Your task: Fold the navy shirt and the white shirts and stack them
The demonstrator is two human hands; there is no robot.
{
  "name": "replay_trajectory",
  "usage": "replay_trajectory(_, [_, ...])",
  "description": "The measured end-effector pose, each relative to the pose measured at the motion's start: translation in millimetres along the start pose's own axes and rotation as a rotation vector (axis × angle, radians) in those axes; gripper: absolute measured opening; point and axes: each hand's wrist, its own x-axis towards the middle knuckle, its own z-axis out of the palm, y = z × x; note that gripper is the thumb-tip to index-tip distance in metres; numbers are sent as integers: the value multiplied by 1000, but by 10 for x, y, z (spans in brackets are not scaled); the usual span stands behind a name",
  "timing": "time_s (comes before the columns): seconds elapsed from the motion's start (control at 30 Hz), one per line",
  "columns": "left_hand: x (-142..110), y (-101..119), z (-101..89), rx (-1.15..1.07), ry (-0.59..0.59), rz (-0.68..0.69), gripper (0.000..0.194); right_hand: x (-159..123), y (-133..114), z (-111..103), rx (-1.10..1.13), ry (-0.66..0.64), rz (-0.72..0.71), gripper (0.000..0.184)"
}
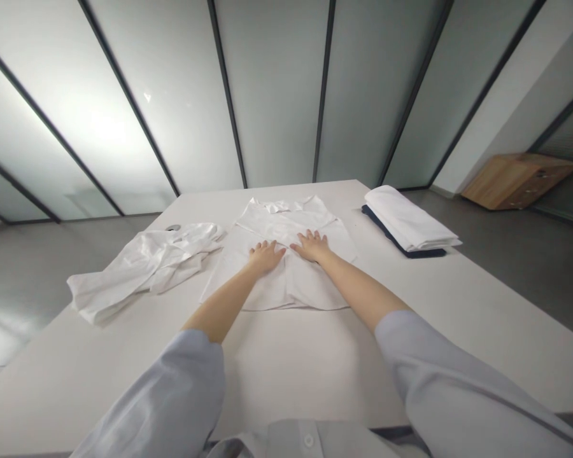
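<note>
A white shirt (272,286) lies spread on the white table (291,369), its collar end away from me and its hem toward me. My left hand (266,257) rests on the middle of the shirt with fingers stretched out. Just to its right, my right hand (312,246) presses flat on the cloth with its fingers spread. Neither hand grips the fabric. Small creases show around the hands and near the collar.
On the left, a crumpled white garment (148,261) hangs partly over the table edge. A folded white cloth stack (405,219) sits on a dark folded cloth (424,253) at the right. Frosted glass panels (272,95) stand behind; a wooden cabinet (506,181) is at far right.
</note>
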Motion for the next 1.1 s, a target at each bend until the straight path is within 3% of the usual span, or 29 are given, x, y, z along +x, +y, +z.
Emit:
replay_trajectory(0.07, [0, 0, 35, 41, -27, 18, 69, 17, -3, -26, 4, 23, -11, 75])
replay_trajectory(0.23, [53, 15, 95, 76, 38, 3, 70, -165, -47, -64, -32, 93, -84, 61])
replay_trajectory(0.43, [102, 65, 72, 20, 97, -3, 65, -483, -57, 17, -41, 55, -56, 67])
replay_trajectory(0.6, [-74, -53, 73, -2, 170, 132, 53, -549, 36, 61, -21, 78, -77, 63])
replay_trajectory(0.8, [-317, -180, 73, -49, 217, 188, 50, -568, 76, 54, -17, 140, -134, 54])
replay_trajectory(1.1, [-329, -138, 4, -70, 259, 269, 28, -646, 77, -35, 3, 226, -215, 39])
